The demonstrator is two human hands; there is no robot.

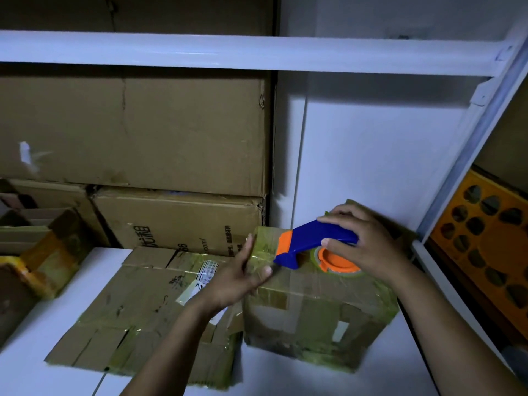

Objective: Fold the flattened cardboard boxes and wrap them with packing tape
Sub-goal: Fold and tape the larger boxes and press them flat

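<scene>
Head view: folded box [314, 318] stands on tabletop [43, 338]. Right hand [363, 241] grips tape dispenser [314, 238] on its top, nose pointing left. Left hand [240, 275], fingers straight, presses the box's upper left edge, just beside the nose. Tape probably runs leftward over that edge.

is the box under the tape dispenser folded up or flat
Folded up: the box stands as a block, top and front both visible.

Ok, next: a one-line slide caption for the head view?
Right hand holds a blue tape dispenser on top of a taped cardboard box while the left hand touches its left edge.
</scene>
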